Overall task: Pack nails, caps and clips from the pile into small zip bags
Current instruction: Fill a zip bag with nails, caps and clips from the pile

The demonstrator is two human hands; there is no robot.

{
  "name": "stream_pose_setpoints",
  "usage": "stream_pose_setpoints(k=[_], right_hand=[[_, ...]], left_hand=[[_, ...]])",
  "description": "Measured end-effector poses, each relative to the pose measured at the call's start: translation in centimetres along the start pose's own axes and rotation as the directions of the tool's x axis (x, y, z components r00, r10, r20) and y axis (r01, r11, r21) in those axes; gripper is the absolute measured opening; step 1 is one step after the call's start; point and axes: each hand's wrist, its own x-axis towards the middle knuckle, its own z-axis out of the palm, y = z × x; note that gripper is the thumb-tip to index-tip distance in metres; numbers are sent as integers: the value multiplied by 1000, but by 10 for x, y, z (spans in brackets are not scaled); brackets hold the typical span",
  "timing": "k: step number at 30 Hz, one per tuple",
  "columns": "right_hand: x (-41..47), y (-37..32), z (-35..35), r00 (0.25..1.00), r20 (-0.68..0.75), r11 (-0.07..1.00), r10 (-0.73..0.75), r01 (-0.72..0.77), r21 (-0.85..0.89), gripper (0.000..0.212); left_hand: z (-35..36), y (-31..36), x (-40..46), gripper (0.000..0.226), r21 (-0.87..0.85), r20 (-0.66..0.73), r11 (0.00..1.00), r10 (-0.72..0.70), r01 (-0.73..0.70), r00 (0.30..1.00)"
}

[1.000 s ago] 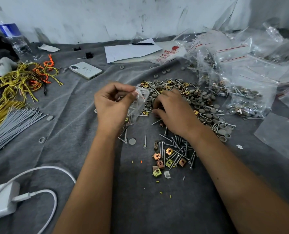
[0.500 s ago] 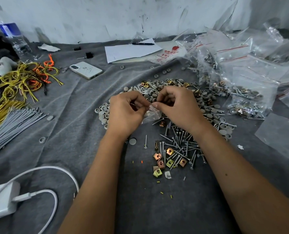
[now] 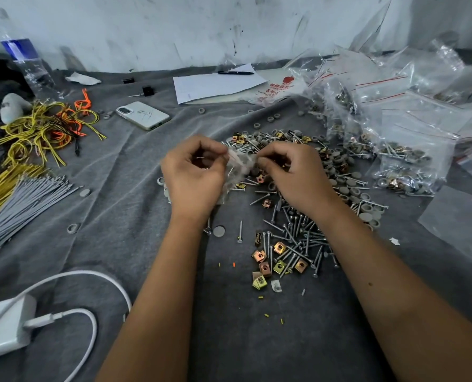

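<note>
Starting at your far left, grey ties (image 3: pixel 22 199) and yellow cords (image 3: pixel 36 130) lie on the grey cloth (image 3: pixel 119 188), with a white charger (image 3: pixel 6 326) nearer you. Your left hand (image 3: pixel 193 175) pinches one top corner of a small zip bag (image 3: pixel 239 166), and your right hand (image 3: pixel 295 172) pinches the other, holding it just above the pile (image 3: pixel 292 216) of nails, caps and clips. Filled bags (image 3: pixel 402 158) sit heaped at your far right.
</note>
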Motion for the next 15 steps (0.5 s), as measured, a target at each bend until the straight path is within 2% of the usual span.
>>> stream_pose_setpoints(k=[3, 6, 9, 15], right_hand=[[-3, 1, 5, 985, 135, 951, -112, 145, -274, 19], [-3, 0, 10, 954, 284, 897, -90, 202, -394, 30], [-4, -1, 12, 948, 318, 891, -31, 170, -421, 33], [-4, -5, 7, 964, 261, 900, -48, 155, -407, 24]], left_hand=[[-2, 1, 4, 32, -116, -101, 990, -91, 79, 991], [-4, 1, 7, 34, -221, -154, 967, -160, 123, 975], [-5, 0, 8, 32, -254, -162, 957, -182, 138, 970], [-4, -1, 8, 32, -253, -155, 958, -179, 136, 972]])
